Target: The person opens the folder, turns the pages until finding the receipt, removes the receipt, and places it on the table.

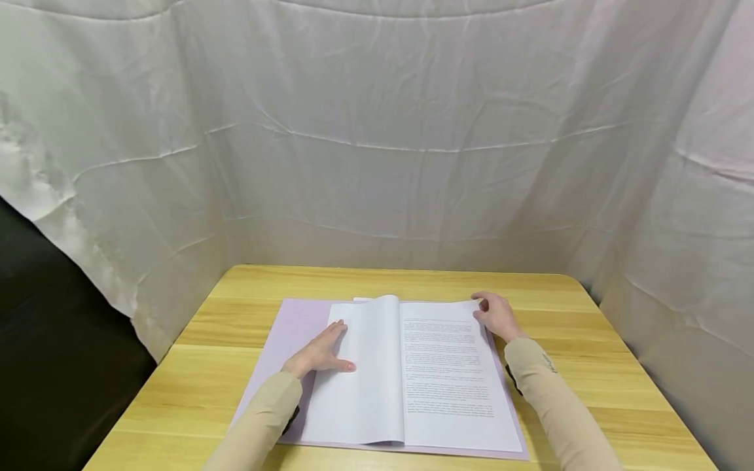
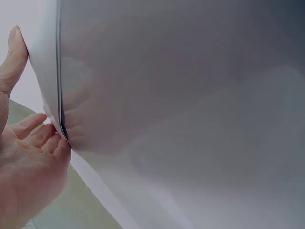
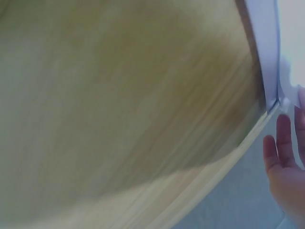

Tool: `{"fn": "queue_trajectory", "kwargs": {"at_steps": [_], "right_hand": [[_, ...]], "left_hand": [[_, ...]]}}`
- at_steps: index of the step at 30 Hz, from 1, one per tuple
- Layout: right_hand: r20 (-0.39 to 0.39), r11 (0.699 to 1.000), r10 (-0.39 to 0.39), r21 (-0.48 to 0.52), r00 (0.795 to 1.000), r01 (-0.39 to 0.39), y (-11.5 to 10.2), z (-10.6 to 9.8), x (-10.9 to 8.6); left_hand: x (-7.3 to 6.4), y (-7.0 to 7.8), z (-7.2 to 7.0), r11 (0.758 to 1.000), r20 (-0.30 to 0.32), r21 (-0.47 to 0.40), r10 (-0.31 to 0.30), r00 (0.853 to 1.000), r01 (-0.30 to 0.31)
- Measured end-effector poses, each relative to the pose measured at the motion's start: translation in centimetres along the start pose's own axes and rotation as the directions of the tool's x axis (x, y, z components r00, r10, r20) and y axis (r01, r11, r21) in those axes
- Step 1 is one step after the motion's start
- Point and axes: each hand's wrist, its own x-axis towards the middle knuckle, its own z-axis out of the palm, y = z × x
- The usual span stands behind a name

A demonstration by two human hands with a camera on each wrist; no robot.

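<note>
An open booklet [image 1: 448,418] of white sheets in a lilac cover [image 1: 303,317] lies on the table. Printed text fills much of its right page, while the left page [image 1: 365,392] looks blank and bulges up near the fold. My left hand [image 1: 318,353] rests on the outer edge of that left page, thumb spread from the fingers; the left wrist view shows the hand [image 2: 33,167] along the sheets' edge. At the top right corner, my right hand [image 1: 497,317] pinches the right page between thumb and forefinger. In the right wrist view its other fingers [image 3: 284,138] extend beside the corner.
The wooden table [image 1: 589,392] extends around the booklet, its rounded far edge close to a grey-white cloth curtain [image 1: 412,196]. More curtain hangs at both sides. A black surface [image 1: 59,347] shows at the far left.
</note>
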Motion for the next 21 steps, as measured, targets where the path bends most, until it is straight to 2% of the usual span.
{"fn": "queue_trajectory", "kwargs": {"at_steps": [5,15,21], "right_hand": [[-0.014,1.0,-0.009,0.002,1.0,0.009,0.16,-0.2,-0.03],[-0.017,0.997,-0.07,-0.032,0.997,0.069,0.61,-0.21,0.12],[-0.029,0.996,-0.076,-0.054,0.997,0.074,0.72,-0.08,0.44]], "left_hand": [[0.05,-0.04,-0.01,1.0,0.009,-0.006,-0.014,1.0,0.014],[0.34,-0.12,-0.09,1.0,0.003,-0.01,0.002,1.0,-0.002],[0.5,-0.15,-0.04,1.0,0.002,-0.009,-0.001,1.0,0.001]]}}
